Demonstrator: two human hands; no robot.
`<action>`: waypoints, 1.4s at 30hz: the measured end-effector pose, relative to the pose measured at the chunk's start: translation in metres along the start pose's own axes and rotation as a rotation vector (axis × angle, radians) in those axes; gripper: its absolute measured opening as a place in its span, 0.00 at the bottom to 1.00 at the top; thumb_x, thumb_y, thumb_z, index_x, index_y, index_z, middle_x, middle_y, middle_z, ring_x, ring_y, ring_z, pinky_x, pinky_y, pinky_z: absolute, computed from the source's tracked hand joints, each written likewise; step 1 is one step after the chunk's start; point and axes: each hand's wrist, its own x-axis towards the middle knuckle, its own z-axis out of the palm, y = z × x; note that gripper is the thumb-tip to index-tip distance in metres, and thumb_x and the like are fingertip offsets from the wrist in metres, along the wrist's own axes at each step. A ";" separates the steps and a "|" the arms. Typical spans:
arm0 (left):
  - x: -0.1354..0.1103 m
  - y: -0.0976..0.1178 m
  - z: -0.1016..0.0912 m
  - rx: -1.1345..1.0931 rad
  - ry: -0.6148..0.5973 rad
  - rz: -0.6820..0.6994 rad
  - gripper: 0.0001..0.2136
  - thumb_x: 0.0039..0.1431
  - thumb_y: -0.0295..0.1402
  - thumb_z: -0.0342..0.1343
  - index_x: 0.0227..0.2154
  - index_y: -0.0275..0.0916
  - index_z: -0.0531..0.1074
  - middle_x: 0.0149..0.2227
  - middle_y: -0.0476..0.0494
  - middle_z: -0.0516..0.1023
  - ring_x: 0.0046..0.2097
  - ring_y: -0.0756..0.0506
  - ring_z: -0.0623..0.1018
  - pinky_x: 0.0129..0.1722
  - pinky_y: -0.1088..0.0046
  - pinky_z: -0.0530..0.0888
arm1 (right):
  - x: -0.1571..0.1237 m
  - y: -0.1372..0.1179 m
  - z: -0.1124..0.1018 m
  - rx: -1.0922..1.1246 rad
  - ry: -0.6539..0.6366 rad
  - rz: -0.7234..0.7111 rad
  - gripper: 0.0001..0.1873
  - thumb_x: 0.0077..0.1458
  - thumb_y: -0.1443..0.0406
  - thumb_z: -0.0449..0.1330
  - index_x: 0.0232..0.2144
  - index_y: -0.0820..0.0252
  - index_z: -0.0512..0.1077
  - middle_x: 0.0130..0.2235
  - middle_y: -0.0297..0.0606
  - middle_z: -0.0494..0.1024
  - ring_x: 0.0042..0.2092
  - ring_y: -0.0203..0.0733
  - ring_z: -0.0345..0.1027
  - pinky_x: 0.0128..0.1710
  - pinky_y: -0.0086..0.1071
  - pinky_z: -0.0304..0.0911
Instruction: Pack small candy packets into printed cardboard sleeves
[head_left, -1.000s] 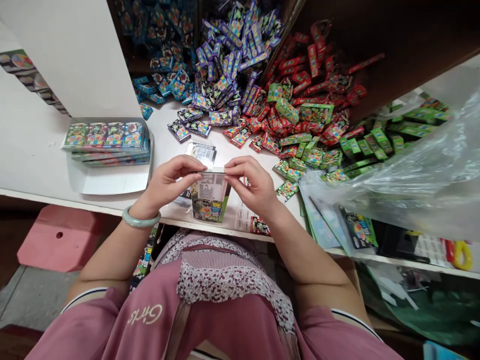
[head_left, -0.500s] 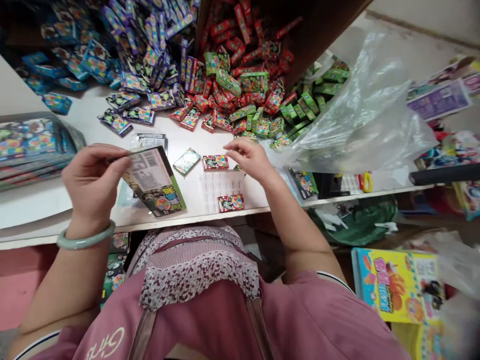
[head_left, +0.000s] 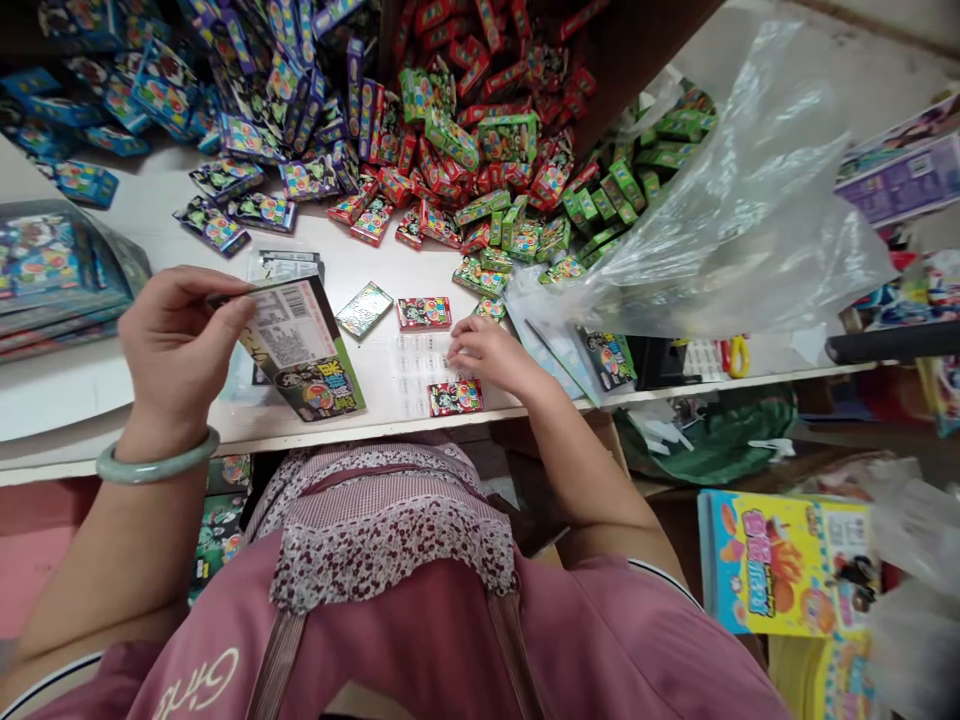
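Note:
My left hand (head_left: 176, 350) pinches the top left corner of a printed black and green card packet (head_left: 311, 350). The packet is tilted upright above the shelf's front edge, its barcode panel facing me. My right hand (head_left: 495, 355) hovers low over a sheet of small clear round stickers (head_left: 414, 372), fingers stretched forward and slightly apart, with nothing visible in them. Just below its fingertips, a small red box (head_left: 456, 397) lies on the sheet. Another red box (head_left: 424, 313) rests at the sheet's far edge, with a silvery green box (head_left: 364, 309) to its left.
Heaps of small purple boxes (head_left: 311, 175), red boxes (head_left: 487, 80) and green boxes (head_left: 615, 195) fill the back. A clear plastic bag (head_left: 720, 220) spreads at right, near yellow-handled scissors (head_left: 739, 355). Stacked blue packets (head_left: 64, 270) stand at left.
My right hand has moved down toward me, from beside the upper red box to over the sticker sheet. My left hand still holds the card packet. The view has shifted slightly.

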 end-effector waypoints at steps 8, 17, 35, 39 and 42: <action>-0.004 0.001 0.010 0.081 -0.105 0.101 0.03 0.60 0.34 0.63 0.34 0.43 0.76 0.31 0.51 0.76 0.33 0.50 0.74 0.32 0.72 0.70 | 0.027 -0.096 -0.047 0.427 0.065 -0.322 0.07 0.61 0.61 0.60 0.33 0.58 0.73 0.34 0.34 0.75 0.37 0.38 0.68 0.41 0.35 0.63; -0.002 0.005 0.016 0.077 -0.168 0.120 0.10 0.67 0.42 0.56 0.34 0.42 0.73 0.31 0.49 0.75 0.34 0.49 0.73 0.34 0.71 0.70 | 0.125 -0.169 -0.050 0.268 -0.286 -0.458 0.03 0.58 0.70 0.60 0.32 0.61 0.68 0.30 0.30 0.69 0.35 0.32 0.61 0.36 0.28 0.58; 0.000 -0.004 0.019 0.125 -0.177 -0.051 0.14 0.59 0.47 0.64 0.32 0.44 0.71 0.32 0.50 0.73 0.35 0.48 0.74 0.36 0.67 0.73 | 0.149 -0.153 -0.044 0.269 -0.309 -0.371 0.06 0.53 0.67 0.68 0.31 0.59 0.73 0.29 0.30 0.71 0.36 0.35 0.65 0.36 0.30 0.60; 0.001 -0.005 0.016 0.117 -0.154 -0.039 0.14 0.55 0.45 0.67 0.36 0.45 0.71 0.35 0.49 0.75 0.36 0.49 0.76 0.37 0.69 0.75 | 0.155 -0.151 -0.033 0.393 -0.439 -0.232 0.07 0.51 0.68 0.68 0.33 0.57 0.73 0.28 0.31 0.72 0.36 0.38 0.67 0.35 0.31 0.65; 0.003 0.005 0.014 0.122 -0.231 -0.005 0.13 0.57 0.44 0.65 0.40 0.44 0.74 0.39 0.48 0.79 0.38 0.48 0.78 0.40 0.68 0.77 | 0.154 -0.157 -0.025 0.486 -0.546 -0.093 0.05 0.55 0.67 0.64 0.28 0.58 0.71 0.27 0.33 0.73 0.34 0.38 0.69 0.34 0.32 0.68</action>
